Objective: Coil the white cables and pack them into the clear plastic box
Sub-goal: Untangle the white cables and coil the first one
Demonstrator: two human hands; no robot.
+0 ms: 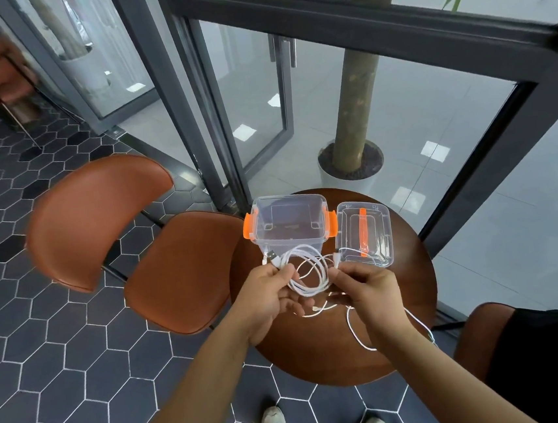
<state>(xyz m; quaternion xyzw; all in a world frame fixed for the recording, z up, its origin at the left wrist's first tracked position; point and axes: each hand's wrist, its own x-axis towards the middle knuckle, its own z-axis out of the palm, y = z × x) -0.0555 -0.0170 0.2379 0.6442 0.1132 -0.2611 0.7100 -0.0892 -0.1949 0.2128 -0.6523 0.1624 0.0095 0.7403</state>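
Observation:
A coiled white cable (307,271) hangs in loops between my two hands above the round brown table (409,273). My left hand (272,297) pinches the coil near its USB plug end. My right hand (366,288) grips the coil's other side, with a small plug sticking up by the fingers. Behind the coil stands the clear plastic box (289,224) with orange latches, open and with nothing in it. Its clear lid (365,233) with an orange handle lies to the right. A second white cable (358,336) lies loose on the table under my right wrist.
A brown leather chair (131,246) stands left of the table, another brown chair (477,339) at the right. Glass doors with dark frames and a potted tree (354,156) are behind the table. My feet stand on the hexagon tile floor below.

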